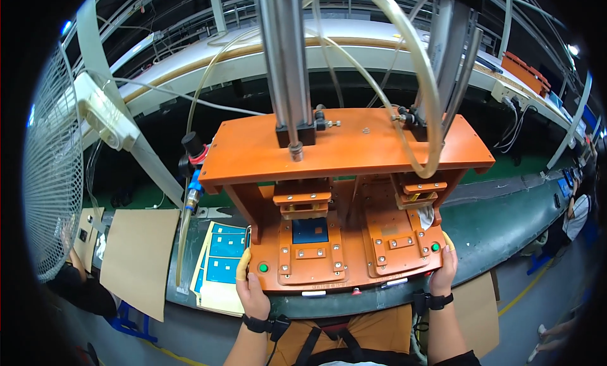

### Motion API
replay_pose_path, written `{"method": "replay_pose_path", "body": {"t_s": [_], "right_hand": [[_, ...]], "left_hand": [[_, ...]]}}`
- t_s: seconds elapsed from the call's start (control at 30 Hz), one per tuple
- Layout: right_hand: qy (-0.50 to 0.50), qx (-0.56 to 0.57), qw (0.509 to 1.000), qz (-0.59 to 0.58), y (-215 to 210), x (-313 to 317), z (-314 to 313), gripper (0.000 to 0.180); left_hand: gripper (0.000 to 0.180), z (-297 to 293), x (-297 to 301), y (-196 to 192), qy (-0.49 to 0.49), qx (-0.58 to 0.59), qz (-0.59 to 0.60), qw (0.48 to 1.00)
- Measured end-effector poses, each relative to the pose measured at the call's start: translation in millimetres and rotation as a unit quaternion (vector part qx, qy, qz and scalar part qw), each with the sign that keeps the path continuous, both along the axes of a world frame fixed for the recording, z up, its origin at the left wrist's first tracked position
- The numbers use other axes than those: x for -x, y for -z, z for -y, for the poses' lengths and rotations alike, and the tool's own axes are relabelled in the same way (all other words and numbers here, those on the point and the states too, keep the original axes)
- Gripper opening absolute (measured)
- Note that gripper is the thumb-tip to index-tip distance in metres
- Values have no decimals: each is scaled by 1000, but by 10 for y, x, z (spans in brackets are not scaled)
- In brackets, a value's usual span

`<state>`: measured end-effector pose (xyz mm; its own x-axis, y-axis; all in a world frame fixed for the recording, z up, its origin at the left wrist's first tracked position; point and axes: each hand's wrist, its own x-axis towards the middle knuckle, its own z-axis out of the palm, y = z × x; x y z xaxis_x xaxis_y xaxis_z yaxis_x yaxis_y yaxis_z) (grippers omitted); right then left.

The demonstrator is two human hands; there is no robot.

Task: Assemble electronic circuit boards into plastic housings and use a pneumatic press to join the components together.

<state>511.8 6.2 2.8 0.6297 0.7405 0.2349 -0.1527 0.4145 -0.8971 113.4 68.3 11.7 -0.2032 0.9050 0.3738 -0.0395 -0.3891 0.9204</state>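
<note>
The left hand (254,295) lies against the press (341,157) at about half past seven, a yellow finger cot on one finger, its thumb side near the left green button (263,268). The right hand (444,272) is against the base at four o'clock, just below the right green button (435,246), also with a yellow cot. The hands are well apart; how far the fingers curl round the edges I cannot tell. Each wrist wears a black band. The orange press stands at the dial's centre on the green bench (499,233). In its left bay a blue panel (310,231) lies below the raised head; the right bay holds a fixture plate (396,233). Two metal cylinders rise toward twelve, a clear tube (435,81) looping before the right one. At eight, blue sheets (224,258) lie on yellowish paper beside the base; farther out, a cardboard piece (136,262) sits between eight and nine. The regulator (195,152), black-knobbed, is near ten, the fan (54,157) far off just past nine. A white worktop (234,53) runs behind, with an orange bin (526,73) toward two. A co-worker (576,208) is at three, far out.
</note>
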Motion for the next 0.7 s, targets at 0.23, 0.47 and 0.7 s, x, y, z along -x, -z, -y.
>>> {"method": "replay_pose_path", "body": {"t_s": [0.23, 0.47, 0.7], "right_hand": [[-8, -15, 1000, 20, 4, 24, -4, 43], [35, -9, 998, 48, 67, -14, -22, 45], [29, -16, 998, 60, 101, -43, -10, 46]], "left_hand": [[36, -76, 28, 93, -23, -54, -22, 998], [35, -59, -20, -33, -27, -78, -48, 995], [36, -80, 5, 92, -32, -86, -57, 994]]}}
